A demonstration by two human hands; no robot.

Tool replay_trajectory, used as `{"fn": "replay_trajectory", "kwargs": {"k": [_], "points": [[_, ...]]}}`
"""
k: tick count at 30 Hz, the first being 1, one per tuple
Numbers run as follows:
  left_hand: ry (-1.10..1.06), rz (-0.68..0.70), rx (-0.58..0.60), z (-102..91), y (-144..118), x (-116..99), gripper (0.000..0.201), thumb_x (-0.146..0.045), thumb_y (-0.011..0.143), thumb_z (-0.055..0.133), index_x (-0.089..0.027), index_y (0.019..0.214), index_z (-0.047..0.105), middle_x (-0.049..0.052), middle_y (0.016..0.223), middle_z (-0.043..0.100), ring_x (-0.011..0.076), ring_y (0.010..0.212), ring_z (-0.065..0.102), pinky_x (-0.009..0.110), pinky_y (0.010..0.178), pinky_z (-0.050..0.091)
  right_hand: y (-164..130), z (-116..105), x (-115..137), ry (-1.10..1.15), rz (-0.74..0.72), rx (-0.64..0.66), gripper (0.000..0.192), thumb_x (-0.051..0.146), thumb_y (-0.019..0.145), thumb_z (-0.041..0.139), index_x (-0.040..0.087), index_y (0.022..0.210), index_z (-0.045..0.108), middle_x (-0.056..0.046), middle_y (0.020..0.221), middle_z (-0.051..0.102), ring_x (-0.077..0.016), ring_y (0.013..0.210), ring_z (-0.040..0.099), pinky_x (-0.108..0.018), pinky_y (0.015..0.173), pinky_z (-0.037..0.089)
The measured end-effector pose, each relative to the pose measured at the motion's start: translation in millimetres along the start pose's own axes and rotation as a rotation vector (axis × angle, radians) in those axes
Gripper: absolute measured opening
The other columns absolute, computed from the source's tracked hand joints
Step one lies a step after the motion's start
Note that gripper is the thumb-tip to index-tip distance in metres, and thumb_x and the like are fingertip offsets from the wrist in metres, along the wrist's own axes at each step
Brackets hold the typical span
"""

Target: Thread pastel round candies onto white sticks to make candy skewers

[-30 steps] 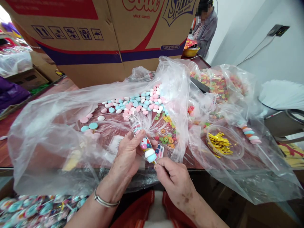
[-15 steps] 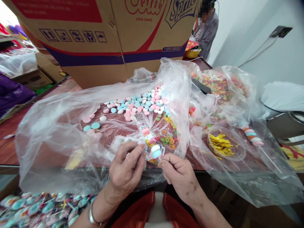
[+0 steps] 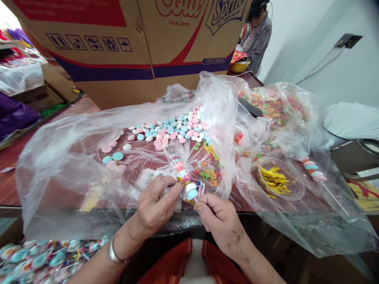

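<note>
In the head view, the right hand (image 3: 220, 219) is nearly closed, thumb and forefinger pinching the white stick at the near end of a candy stick (image 3: 190, 187). The left hand (image 3: 158, 201) is loosely curled, palm down, its fingertips at the left side of the sweets; whether it grips anything there I cannot tell. A metal bracelet (image 3: 111, 250) circles the left wrist.

The candy stick slants over the bench (image 3: 7, 185), its printed wrapper end pointing far and a little left, blue and white sweets at the near end. Printed cards (image 3: 149, 175) lie left of it.

Beyond the wrapper, pink, white and blue sweets (image 3: 174, 128) are heaped on clear plastic (image 3: 59, 157); ring candies (image 3: 212, 173) are scattered to the right. Farther right, a round clear tub (image 3: 302, 193) holds gold ties (image 3: 274, 179), with a second candy stick (image 3: 314, 170) just beside it.

A large cardboard box (image 3: 118, 90) stands at the far side. Near left, below the bench edge, is a pile of wrapped candies (image 3: 44, 258). Far right, another person (image 3: 257, 43) is behind a yellow bowl (image 3: 239, 67).
</note>
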State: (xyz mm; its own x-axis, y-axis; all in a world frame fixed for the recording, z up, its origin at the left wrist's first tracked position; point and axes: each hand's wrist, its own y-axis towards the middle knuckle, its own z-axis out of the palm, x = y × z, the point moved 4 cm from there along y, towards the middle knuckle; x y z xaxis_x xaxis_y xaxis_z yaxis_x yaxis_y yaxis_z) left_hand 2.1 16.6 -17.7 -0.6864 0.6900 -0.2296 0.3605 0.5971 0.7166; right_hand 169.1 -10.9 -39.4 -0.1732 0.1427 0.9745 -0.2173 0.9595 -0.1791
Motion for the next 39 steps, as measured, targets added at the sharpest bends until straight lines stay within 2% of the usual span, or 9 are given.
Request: {"fn": "replay_trajectory", "kwargs": {"k": [7, 10, 15, 20, 25, 29, 31, 36, 39], "points": [[-0.117, 0.063, 0.081, 5.2, 4.2, 9.7, 0.024, -0.004, 0.072, 0.060, -0.022, 0.088, 0.066, 0.008, 0.085, 0.067, 0.0185, 0.078, 0.061, 0.032, 0.074, 0.050, 1.0, 1.8, 0.6, 0.114, 0.053, 0.017, 0.023, 0.028, 0.086, 0.047, 0.019, 0.065, 0.047, 0.008, 0.049, 0.037, -0.0066, 0.046, 0.032, -0.019, 0.044, 0.027], [-0.196, 0.038, 0.053, 4.5, 7.7, 9.1, 0.024, -0.003, 0.071, 0.060, -0.021, 0.085, 0.064, 0.007, 0.081, 0.064, 0.0176, 0.075, 0.058, 0.031, 0.072, 0.048, 2.4, 2.7, -1.0, 0.193, 0.100, 0.023, 0.022, 0.028, 0.085, 0.048, 0.017, 0.067, 0.051, 0.009, 0.046, 0.038, -0.0061, 0.043, 0.032, -0.018, 0.042, 0.025], [-0.288, -0.001, 0.037, 3.6, 12.9, 6.0, 0.033, 0.003, 0.070, 0.056, -0.021, 0.093, 0.058, 0.005, 0.082, 0.057, 0.0154, 0.076, 0.053, 0.026, 0.071, 0.046, 3.2, 5.3, -3.3, 0.260, 0.136, 0.049, 0.022, 0.029, 0.087, 0.046, 0.017, 0.072, 0.055, 0.009, 0.043, 0.039, -0.0062, 0.041, 0.032, -0.018, 0.041, 0.025], [-0.244, 0.000, 0.067, 5.5, 19.2, 0.1, 0.025, -0.001, 0.072, 0.056, -0.019, 0.090, 0.057, 0.005, 0.080, 0.058, 0.0165, 0.075, 0.055, 0.026, 0.068, 0.047, 2.4, 0.6, 2.7, -0.062, 0.008, -0.028, 0.024, 0.028, 0.086, 0.046, 0.019, 0.064, 0.043, 0.007, 0.054, 0.036, -0.0077, 0.051, 0.032, -0.019, 0.047, 0.026], [-0.135, 0.104, 0.094, 6.8, 21.6, -8.0, 0.022, 0.000, 0.075, 0.055, -0.016, 0.091, 0.055, 0.007, 0.080, 0.058, 0.0167, 0.073, 0.054, 0.028, 0.065, 0.048, 1.6, 0.2, 8.0, -0.430, -0.171, -0.106, 0.021, 0.025, 0.085, 0.044, 0.019, 0.065, 0.045, 0.006, 0.055, 0.035, -0.0077, 0.050, 0.031, -0.021, 0.050, 0.024], [-0.150, 0.202, 0.112, 6.4, 17.0, -9.7, 0.029, 0.002, 0.074, 0.056, -0.013, 0.098, 0.053, 0.010, 0.086, 0.058, 0.0188, 0.079, 0.054, 0.032, 0.070, 0.049, 3.1, -0.8, 7.8, -0.450, -0.162, -0.138, 0.022, 0.024, 0.086, 0.042, 0.019, 0.065, 0.046, 0.006, 0.054, 0.034, -0.0078, 0.048, 0.031, -0.021, 0.048, 0.023], [-0.170, 0.204, 0.119, 6.7, 14.8, -8.6, 0.030, 0.003, 0.074, 0.056, -0.013, 0.099, 0.052, 0.011, 0.087, 0.058, 0.0186, 0.080, 0.054, 0.032, 0.070, 0.049, 4.1, -1.4, 8.5, -0.434, -0.154, -0.143, 0.022, 0.025, 0.087, 0.042, 0.019, 0.065, 0.045, 0.006, 0.054, 0.033, -0.0079, 0.048, 0.029, -0.021, 0.048, 0.023], [-0.221, 0.030, 0.114, 6.2, 14.5, -3.9, 0.026, 0.004, 0.076, 0.053, -0.015, 0.094, 0.051, 0.007, 0.083, 0.055, 0.0158, 0.077, 0.052, 0.027, 0.067, 0.047, 3.5, -0.9, 10.9, -0.357, -0.189, -0.137, 0.021, 0.024, 0.087, 0.043, 0.018, 0.067, 0.047, 0.006, 0.055, 0.037, -0.0072, 0.050, 0.034, -0.019, 0.049, 0.026], [-0.252, -0.017, 0.122, 4.5, 15.0, -5.3, 0.024, 0.003, 0.077, 0.051, -0.015, 0.092, 0.051, 0.006, 0.082, 0.053, 0.0158, 0.078, 0.052, 0.027, 0.068, 0.046, 2.3, 0.3, 10.0, -0.339, -0.184, -0.122, 0.022, 0.024, 0.087, 0.043, 0.019, 0.066, 0.046, 0.007, 0.055, 0.036, -0.0069, 0.050, 0.033, -0.019, 0.049, 0.026]]}}
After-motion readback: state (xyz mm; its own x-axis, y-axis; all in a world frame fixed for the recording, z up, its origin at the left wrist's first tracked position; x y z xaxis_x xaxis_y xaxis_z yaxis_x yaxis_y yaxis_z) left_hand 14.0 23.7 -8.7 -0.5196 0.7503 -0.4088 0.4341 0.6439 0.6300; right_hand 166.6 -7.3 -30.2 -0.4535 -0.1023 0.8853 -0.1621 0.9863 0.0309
